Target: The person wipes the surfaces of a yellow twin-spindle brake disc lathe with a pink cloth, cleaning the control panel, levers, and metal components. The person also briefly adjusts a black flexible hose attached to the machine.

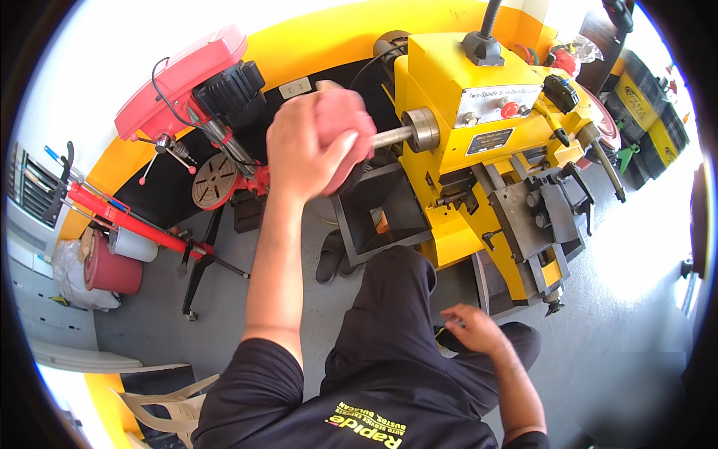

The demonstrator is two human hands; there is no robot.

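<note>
My left hand [303, 146], arm stretched out ahead, is closed on a folded red rag [345, 127]. The rag is at the free end of a steel spindle shaft [393, 137], and whether it wraps the tip cannot be seen. That shaft comes out of a round chuck [421, 129] on the side of a yellow lathe [434, 82]. Down by my bent knee, my right hand [475, 329] hangs with loosely curled fingers, slightly apart. It appears to hold nothing.
A dark metal bin [381, 206] stands below the shaft. The lathe's tool slide [542, 209] juts out at right. A red drill press [187, 82] and a red stand with black legs [142, 224] are at left. Black slippers [329, 258] lie on the grey floor.
</note>
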